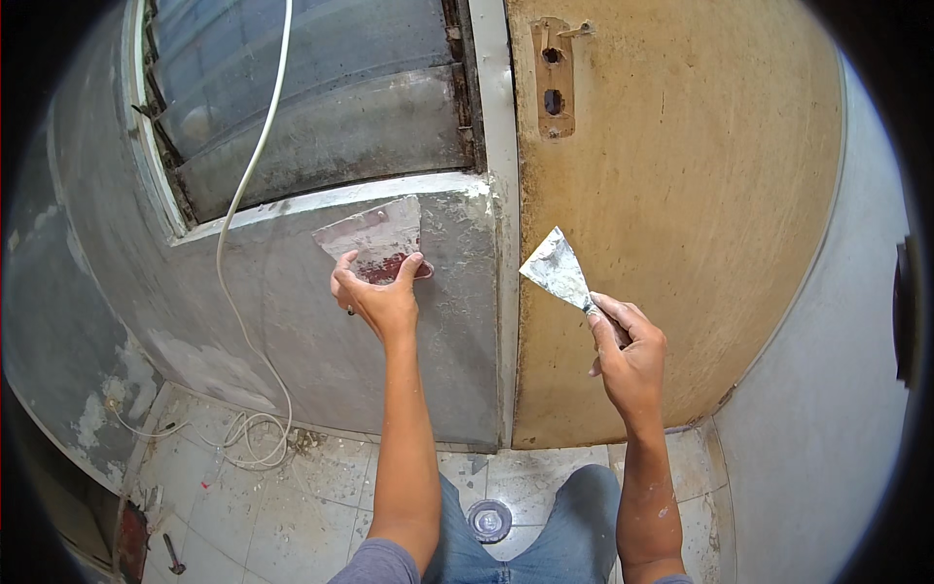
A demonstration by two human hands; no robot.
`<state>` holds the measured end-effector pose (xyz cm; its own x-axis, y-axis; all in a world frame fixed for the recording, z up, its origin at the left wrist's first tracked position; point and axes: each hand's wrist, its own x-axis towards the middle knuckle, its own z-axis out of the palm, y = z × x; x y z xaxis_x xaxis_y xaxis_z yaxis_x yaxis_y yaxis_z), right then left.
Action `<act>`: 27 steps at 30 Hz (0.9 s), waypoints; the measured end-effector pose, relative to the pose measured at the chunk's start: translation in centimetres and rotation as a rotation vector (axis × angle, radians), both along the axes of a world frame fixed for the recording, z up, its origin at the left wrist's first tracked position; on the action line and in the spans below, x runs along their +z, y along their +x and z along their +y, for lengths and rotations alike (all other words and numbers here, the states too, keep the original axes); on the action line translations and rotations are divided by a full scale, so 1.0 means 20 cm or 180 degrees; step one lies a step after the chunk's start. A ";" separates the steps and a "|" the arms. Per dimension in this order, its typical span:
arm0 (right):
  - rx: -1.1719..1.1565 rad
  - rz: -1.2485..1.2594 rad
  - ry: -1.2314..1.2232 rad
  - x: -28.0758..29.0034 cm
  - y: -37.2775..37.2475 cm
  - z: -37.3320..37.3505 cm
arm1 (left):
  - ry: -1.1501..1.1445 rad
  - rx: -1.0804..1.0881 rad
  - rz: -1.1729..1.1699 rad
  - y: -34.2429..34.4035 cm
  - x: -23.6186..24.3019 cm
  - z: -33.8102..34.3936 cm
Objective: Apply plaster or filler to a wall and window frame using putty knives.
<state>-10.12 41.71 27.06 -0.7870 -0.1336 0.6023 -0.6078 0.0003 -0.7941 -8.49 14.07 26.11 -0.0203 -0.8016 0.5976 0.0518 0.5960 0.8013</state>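
My left hand [381,294] grips a wide, flat putty spreader [375,234] by its dark red lower edge, thumb and fingers closed on it. Pale paste smears the spreader's blade, which is held up in front of the grey wall [321,321], below the window sill. In my right hand [628,341] is a putty knife [559,268], its handle wrapped by my fingers. White filler coats its blade, which points up and left in front of the wooden door [671,195]. The two tools are apart from each other.
A louvred window [321,97] with a white frame is at the upper left. A white cable [226,253] hangs before it and coils on the tiled floor [321,496]. A round floor drain [489,521] lies between my knees. A hammer-like tool [174,555] is at the lower left.
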 end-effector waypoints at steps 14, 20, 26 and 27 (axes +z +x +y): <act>0.0707 -0.0746 -0.0956 -0.05 -0.03 -0.10 | 0.0079 0.0050 0.0006 0.02 -0.03 -0.04; 0.0800 -0.0899 -0.1015 -0.09 -0.01 -0.14 | -0.0131 0.0145 -0.0174 -0.05 -0.09 0.02; 0.0862 -0.0971 -0.0985 -0.14 0.01 -0.15 | -0.0141 0.0165 -0.0130 0.00 -0.06 0.00; 0.0862 -0.0986 -0.0997 -0.14 0.01 -0.15 | -0.0144 0.0171 -0.0127 0.01 -0.06 -0.02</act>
<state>-9.89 38.80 24.23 -0.8969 -0.2078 0.3904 -0.2896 -0.3913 -0.8735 -8.29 13.64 24.93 -0.0024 -0.7743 0.6328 -0.0126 0.6328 0.7742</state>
